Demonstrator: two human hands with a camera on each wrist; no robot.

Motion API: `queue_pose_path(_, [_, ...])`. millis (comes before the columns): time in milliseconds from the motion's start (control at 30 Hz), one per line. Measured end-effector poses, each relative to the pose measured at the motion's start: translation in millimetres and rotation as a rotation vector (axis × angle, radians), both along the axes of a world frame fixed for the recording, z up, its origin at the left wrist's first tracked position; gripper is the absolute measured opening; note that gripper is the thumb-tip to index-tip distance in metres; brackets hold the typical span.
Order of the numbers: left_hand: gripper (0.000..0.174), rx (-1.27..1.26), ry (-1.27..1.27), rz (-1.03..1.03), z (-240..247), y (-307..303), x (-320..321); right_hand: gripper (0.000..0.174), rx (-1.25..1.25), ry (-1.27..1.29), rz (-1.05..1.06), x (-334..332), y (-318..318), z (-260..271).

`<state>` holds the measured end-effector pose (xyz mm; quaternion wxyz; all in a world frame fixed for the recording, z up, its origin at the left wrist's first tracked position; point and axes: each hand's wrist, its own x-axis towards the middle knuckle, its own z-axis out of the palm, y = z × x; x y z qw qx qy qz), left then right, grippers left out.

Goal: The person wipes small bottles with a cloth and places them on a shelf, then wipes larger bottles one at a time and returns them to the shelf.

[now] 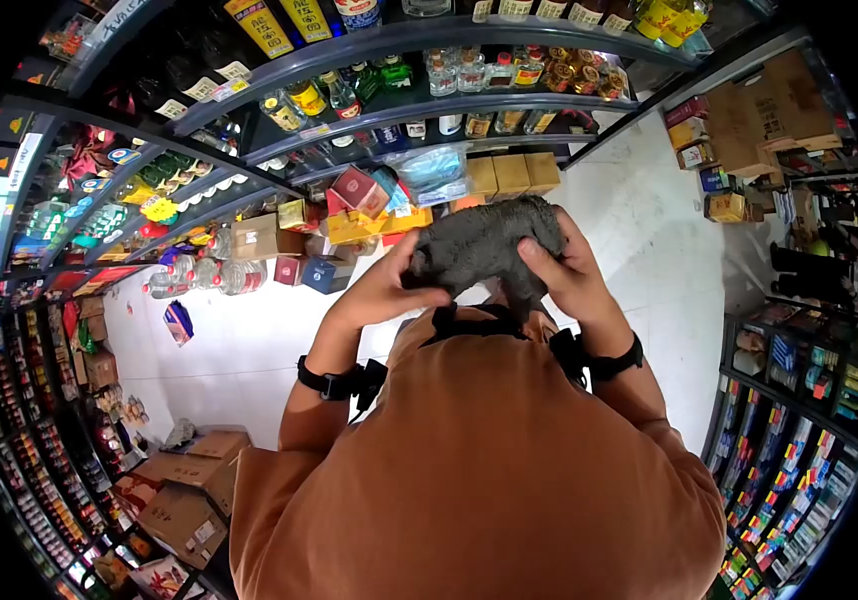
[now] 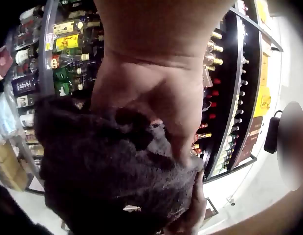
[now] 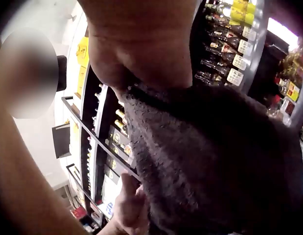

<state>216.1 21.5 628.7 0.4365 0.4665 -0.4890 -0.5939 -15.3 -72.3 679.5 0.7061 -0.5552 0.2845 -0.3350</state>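
Note:
A dark grey, rough-textured towel [image 1: 479, 245], bunched and folded, is held up between both hands in front of the chest. My left hand [image 1: 377, 288] grips its left end, thumb along the lower edge and the fingers mostly hidden behind the fabric. At the other end my right hand [image 1: 581, 275] pinches it, with the thumb laid over the front. A short flap hangs down near the right thumb. In the left wrist view the towel [image 2: 107, 171] spreads below the hand, and in the right wrist view the towel [image 3: 190, 161] covers much of the frame.
Ahead stands a curved-looking shelf [image 1: 429, 110] full of bottles. Boxes and packets, including a yellow box [image 1: 374, 226], lie at its foot beside large clear bottles [image 1: 242, 277]. Cardboard cartons [image 1: 184, 510] stand at lower left, and stocked shelves [image 1: 789, 460] at right. The floor [image 1: 639, 240] is white.

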Motion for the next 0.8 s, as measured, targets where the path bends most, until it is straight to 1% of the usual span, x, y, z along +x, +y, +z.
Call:
queue_pose_path(33, [0.058,-0.060,-0.063,-0.047,3.4,-1.7,-3.4,0.027,-0.068,0.052,0.012,-0.5,-3.3,-1.4])
queue_pose_path(67, [0.058,-0.056,-0.064,-0.049,-0.2,-0.8,1.1,0.026,-0.144,0.098,0.030,-3.2,-9.1,-6.3])
queue_pose_path(100, [0.050,0.050,-0.057,-0.128,-1.4,-1.2,7.0,0.026,-0.142,0.095,0.029,-5.8,-15.4,-7.1])
queue_pose_path(133, [0.043,0.154,-0.050,-0.208,-0.6,-3.5,9.4,0.025,-0.246,0.229,0.109,-8.6,-22.7,-5.9])
queue_pose_path(167, [0.028,0.133,0.010,-0.053,3.5,1.7,5.8,0.024,-0.352,0.364,0.188,-10.7,-30.6,-3.0])
queue_pose_path(200, [0.027,0.139,0.103,-0.009,3.9,0.1,6.3,0.028,-0.332,0.434,0.361,-11.9,-38.6,12.3])
queue_pose_path(233, [0.026,0.149,0.197,0.038,6.6,-0.1,7.6,0.044,-0.136,0.513,0.518,-12.9,-44.6,12.4])
queue_pose_path(300, [0.019,0.162,0.126,0.102,22.1,-7.3,7.0,0.054,-0.493,0.495,0.631,-15.8,-51.3,5.1])
queue_pose_path(333, [0.018,0.138,0.161,0.159,25.5,-11.9,5.6,0.058,-0.305,0.705,0.773,-12.8,-58.2,8.0])
queue_pose_path(367, [0.017,0.118,0.195,0.218,28.6,-15.1,3.9,0.058,-0.304,0.692,0.790,-16.0,-67.8,-5.2])
queue_pose_path(400, [0.018,0.130,0.246,0.278,36.3,-17.9,0.7,0.056,-0.360,0.665,0.824,-23.9,-79.8,-27.7])
queue_pose_path(433, [0.020,0.145,0.284,0.327,41.0,-22.1,-3.7,0.055,-0.415,0.636,0.856,-28.8,-90.2,-37.7])
queue_pose_path(467, [0.022,0.137,0.326,0.371,46.2,-26.5,-8.7,0.053,-0.329,0.633,0.857,-36.3,-100.5,-41.3])
queue_pose_path(500, [0.024,0.129,0.369,0.415,49.4,-30.7,-13.6,0.053,-0.435,0.633,0.882,-44.3,-114.3,-27.4])
queue_pose_path(533, [0.030,0.113,0.430,0.431,49.5,-34.1,-15.2,0.056,-0.265,0.367,0.852,-54.6,-128.3,-37.8])
queue_pose_path(567, [0.033,0.140,0.509,0.511,46.5,-38.8,-16.9,0.059,-0.089,0.106,0.805,-66.7,-138.2,-50.6])
queue_pose_path(633, [0.034,0.168,0.540,0.675,53.2,-53.7,-30.3,0.079,0.312,-0.168,0.456,-87.9,-142.1,-71.3])
queue_pose_path(667, [0.034,0.167,0.560,0.654,44.5,-58.3,-29.1,0.096,0.466,-0.302,0.409,-93.8,-146.0,-80.3])
queue_pose_path(700, [0.033,0.152,0.575,0.692,46.4,-65.8,-37.9,0.106,0.506,-0.394,0.434,-91.1,-147.6,-84.0])
queue_pose_path(800, [0.036,0.165,0.621,0.751,43.6,-74.7,-48.6,0.108,0.494,-0.392,0.439,-92.1,-154.8,-85.4])
